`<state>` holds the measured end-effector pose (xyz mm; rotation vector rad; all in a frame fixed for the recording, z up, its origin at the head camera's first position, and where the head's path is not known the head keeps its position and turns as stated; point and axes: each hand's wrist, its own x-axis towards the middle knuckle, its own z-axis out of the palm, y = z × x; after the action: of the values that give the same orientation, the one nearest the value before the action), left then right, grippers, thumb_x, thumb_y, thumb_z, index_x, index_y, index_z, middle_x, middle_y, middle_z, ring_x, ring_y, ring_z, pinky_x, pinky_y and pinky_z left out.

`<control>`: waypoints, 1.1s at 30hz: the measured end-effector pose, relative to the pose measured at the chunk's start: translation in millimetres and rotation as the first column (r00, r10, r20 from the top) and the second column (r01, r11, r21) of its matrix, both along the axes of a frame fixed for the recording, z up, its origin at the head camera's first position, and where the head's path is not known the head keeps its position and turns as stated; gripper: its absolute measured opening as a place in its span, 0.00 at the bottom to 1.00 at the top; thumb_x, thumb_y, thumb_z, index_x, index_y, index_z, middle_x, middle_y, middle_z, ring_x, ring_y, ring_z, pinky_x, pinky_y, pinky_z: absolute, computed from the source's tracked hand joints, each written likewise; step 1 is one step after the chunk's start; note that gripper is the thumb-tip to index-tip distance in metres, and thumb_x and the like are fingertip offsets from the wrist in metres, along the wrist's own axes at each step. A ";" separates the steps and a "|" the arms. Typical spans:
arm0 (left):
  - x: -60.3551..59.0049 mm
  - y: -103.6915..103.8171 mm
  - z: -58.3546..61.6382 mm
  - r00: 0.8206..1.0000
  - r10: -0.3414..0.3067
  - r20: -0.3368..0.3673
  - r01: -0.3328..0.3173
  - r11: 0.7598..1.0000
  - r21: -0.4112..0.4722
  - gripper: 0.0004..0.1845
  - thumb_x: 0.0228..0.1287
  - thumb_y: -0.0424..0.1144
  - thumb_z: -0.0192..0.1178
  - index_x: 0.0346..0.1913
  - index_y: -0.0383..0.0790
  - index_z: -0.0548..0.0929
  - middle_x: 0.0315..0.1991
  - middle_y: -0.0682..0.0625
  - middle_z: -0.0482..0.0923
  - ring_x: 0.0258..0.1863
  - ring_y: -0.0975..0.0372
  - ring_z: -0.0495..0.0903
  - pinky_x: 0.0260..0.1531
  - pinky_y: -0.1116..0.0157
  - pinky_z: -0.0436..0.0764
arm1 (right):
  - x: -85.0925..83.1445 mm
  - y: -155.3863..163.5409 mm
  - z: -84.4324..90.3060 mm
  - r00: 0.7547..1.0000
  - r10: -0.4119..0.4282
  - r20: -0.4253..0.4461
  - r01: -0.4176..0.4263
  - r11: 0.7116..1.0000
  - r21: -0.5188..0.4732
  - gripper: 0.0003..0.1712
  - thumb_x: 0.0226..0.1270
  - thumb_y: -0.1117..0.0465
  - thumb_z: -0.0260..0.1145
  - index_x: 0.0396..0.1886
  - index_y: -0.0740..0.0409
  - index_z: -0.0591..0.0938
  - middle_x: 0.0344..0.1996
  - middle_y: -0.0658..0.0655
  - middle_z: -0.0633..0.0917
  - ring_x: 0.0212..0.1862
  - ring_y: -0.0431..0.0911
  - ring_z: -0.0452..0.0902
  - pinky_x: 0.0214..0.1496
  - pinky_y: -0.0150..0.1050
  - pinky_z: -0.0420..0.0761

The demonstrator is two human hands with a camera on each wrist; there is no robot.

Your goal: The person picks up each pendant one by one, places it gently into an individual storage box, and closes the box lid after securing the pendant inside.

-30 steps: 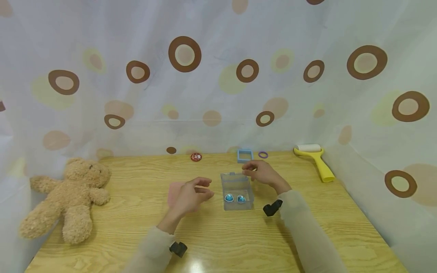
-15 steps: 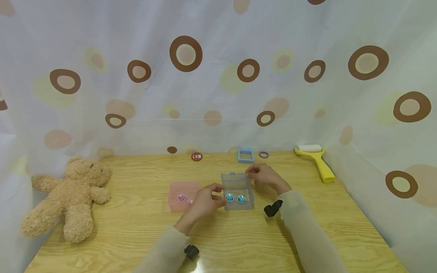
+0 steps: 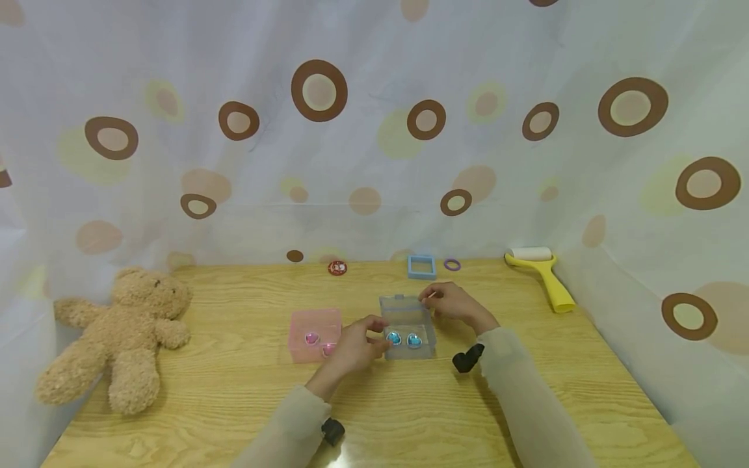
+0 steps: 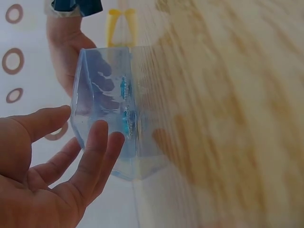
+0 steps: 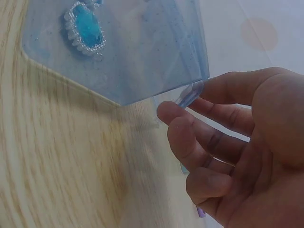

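Box: clear box point(image 3: 407, 327) between your hands (blue gems inside).
Left hand point(image 3: 355, 344): relaxed fingers touching its near-left corner.
Right hand point(image 3: 453, 303): fingers loosely curled at far-right corner.

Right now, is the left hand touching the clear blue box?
Touching. In the left wrist view the left hand lays its fingers against the near wall of the clear blue box, with no gap visible.

A clear bluish box point(image 3: 407, 325) holds two blue gems point(image 3: 404, 339), beside a pink box point(image 3: 315, 333) on the pale wood-grain desk point(image 3: 234, 390).
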<state>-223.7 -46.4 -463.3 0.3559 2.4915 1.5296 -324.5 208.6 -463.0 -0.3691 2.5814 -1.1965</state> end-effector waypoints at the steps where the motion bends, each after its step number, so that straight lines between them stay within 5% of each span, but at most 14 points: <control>1: 0.0 0.3 -0.3 1.000 0.002 -0.006 -0.002 1.000 0.005 0.22 0.65 0.35 0.67 0.60 0.33 0.78 0.58 0.35 0.78 0.47 0.50 0.86 0.38 0.62 0.88 | 0.2 0.2 -0.1 1.000 0.004 -0.005 -0.004 1.000 -0.005 0.14 0.75 0.60 0.58 0.53 0.61 0.82 0.46 0.62 0.84 0.31 0.49 0.80 0.37 0.41 0.82; 13: -0.3 0.0 0.0 0.999 -0.009 -0.036 0.009 1.000 0.004 0.21 0.63 0.32 0.67 0.59 0.31 0.79 0.56 0.32 0.78 0.43 0.48 0.88 0.35 0.64 0.88 | 4.5 0.0 6.0 0.994 -0.059 -0.087 0.052 0.995 -0.084 0.30 0.77 0.59 0.58 0.74 0.60 0.65 0.48 0.65 0.87 0.33 0.53 0.80 0.40 0.46 0.80; 21: -0.9 -0.1 -0.6 0.999 -0.013 -0.040 0.013 1.000 -0.006 0.21 0.63 0.33 0.68 0.58 0.31 0.79 0.56 0.33 0.79 0.45 0.47 0.87 0.36 0.64 0.88 | 8.7 5.9 11.8 0.993 -0.070 -0.096 0.059 0.992 -0.115 0.23 0.79 0.53 0.56 0.64 0.62 0.76 0.49 0.65 0.85 0.36 0.57 0.79 0.42 0.51 0.79; 28: -2.4 -0.7 -1.7 0.998 -0.013 -0.054 0.011 0.999 -0.036 0.21 0.63 0.35 0.68 0.58 0.33 0.79 0.56 0.34 0.80 0.46 0.47 0.87 0.38 0.62 0.88 | 14.6 12.7 18.4 0.997 -0.060 -0.038 0.050 0.976 -0.213 0.23 0.82 0.47 0.49 0.55 0.59 0.81 0.41 0.58 0.83 0.33 0.48 0.77 0.24 0.32 0.68; 33: -2.9 -0.9 -2.4 0.998 -0.016 -0.060 0.014 0.999 -0.042 0.21 0.63 0.35 0.68 0.58 0.33 0.79 0.56 0.35 0.80 0.47 0.47 0.86 0.38 0.61 0.88 | 21.3 16.1 25.5 1.000 -0.028 0.005 0.028 0.961 -0.276 0.25 0.83 0.47 0.45 0.51 0.59 0.82 0.35 0.55 0.83 0.30 0.50 0.77 0.19 0.29 0.61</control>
<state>-226.7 -47.3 -465.7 0.4192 2.5564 1.4797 -303.2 224.6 -437.5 -0.3885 2.4277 -1.5723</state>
